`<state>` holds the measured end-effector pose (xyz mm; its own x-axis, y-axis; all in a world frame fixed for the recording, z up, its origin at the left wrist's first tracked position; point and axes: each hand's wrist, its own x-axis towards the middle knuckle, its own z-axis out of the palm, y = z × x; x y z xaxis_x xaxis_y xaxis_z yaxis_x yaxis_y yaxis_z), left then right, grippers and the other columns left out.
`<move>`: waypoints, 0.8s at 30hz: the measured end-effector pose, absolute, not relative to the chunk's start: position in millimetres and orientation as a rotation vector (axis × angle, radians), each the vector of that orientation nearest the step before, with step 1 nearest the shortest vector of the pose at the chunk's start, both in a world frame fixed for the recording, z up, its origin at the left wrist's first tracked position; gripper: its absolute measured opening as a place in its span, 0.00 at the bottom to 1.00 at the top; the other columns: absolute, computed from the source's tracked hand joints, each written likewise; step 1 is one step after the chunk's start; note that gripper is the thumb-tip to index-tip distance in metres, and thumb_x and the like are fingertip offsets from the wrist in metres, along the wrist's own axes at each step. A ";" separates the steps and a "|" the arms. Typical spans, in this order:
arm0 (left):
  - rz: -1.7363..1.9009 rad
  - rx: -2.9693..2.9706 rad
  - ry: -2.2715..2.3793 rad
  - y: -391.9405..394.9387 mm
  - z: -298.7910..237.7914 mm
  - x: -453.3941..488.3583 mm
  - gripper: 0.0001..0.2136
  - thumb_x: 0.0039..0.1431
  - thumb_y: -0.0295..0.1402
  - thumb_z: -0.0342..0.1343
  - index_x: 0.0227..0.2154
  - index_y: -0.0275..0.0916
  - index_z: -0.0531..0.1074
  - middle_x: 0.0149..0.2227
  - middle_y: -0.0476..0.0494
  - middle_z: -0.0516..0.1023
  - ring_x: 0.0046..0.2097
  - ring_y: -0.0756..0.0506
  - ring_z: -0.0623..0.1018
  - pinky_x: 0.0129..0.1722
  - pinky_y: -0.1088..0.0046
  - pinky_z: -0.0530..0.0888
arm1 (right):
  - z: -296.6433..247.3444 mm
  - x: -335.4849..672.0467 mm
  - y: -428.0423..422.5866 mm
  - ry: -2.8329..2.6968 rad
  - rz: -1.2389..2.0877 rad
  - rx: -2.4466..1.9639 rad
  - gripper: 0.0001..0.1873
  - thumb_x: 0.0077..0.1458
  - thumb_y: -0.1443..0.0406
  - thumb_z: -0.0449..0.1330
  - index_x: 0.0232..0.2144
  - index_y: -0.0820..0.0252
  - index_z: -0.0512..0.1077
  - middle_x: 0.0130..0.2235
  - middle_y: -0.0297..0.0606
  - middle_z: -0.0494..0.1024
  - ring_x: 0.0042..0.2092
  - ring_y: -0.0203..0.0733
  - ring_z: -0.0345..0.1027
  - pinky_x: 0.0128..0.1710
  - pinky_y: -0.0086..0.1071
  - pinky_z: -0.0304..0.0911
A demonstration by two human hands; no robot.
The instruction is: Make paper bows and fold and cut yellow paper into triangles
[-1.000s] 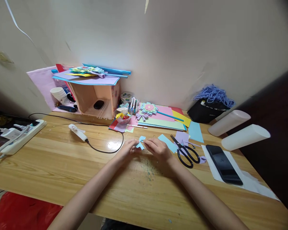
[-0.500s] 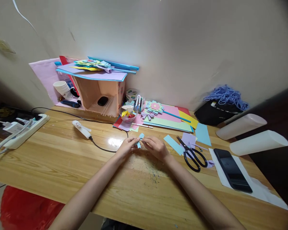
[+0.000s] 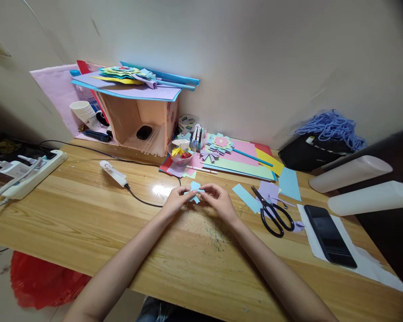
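Note:
A small folded light-blue paper piece (image 3: pixel 195 192) is pinched between both hands, just above the middle of the wooden table (image 3: pixel 87 214). My left hand (image 3: pixel 174 202) grips its left side with closed fingertips. My right hand (image 3: pixel 218 201) holds the right side, fingers curled round it. Black scissors (image 3: pixel 272 212) lie on the table to the right of my right hand, beside light-blue and lilac paper scraps (image 3: pixel 246 197).
Coloured paper sheets with a paper flower (image 3: pixel 221 144) lie at the back. A wooden box (image 3: pixel 137 120) stands back left, a glue gun (image 3: pixel 112 173) with its cable in front of it. A power strip (image 3: pixel 30 172) sits far left, a black phone (image 3: pixel 329 235) right.
The hands have turned the blue paper piece between the fingers while staying at the same spot on the table. The view has tilted slightly downward.

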<state>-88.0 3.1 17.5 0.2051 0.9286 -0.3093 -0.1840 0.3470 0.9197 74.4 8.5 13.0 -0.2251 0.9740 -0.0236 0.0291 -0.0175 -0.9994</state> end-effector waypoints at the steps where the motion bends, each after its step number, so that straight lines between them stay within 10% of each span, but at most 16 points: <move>1: 0.942 0.906 1.085 3.0 18.7 -87.4 0.15 0.43 0.43 0.63 0.25 0.34 0.73 0.23 0.48 0.74 0.22 0.53 0.70 0.22 0.79 0.65 | 12.9 74.5 9.0 -1.364 1.394 -1.134 0.16 0.46 0.56 0.63 0.34 0.62 0.71 0.33 0.39 0.75 0.34 0.39 0.71 0.36 0.34 0.69; 14: 0.996 1.124 1.139 5.2 8.7 -86.5 0.15 0.44 0.43 0.61 0.22 0.34 0.69 0.22 0.50 0.69 0.25 0.53 0.68 0.26 0.78 0.64 | 15.9 77.8 7.0 -1.235 1.501 -1.192 0.17 0.44 0.58 0.64 0.35 0.61 0.69 0.31 0.37 0.76 0.33 0.40 0.72 0.34 0.36 0.71; 24: 1.018 1.072 1.057 -0.3 18.3 -82.8 0.14 0.45 0.42 0.61 0.27 0.34 0.72 0.26 0.49 0.71 0.30 0.51 0.70 0.32 0.77 0.66 | 24.7 81.8 2.9 -1.785 0.835 -1.059 0.09 0.50 0.64 0.59 0.37 0.57 0.71 0.38 0.38 0.77 0.33 0.39 0.72 0.38 0.35 0.69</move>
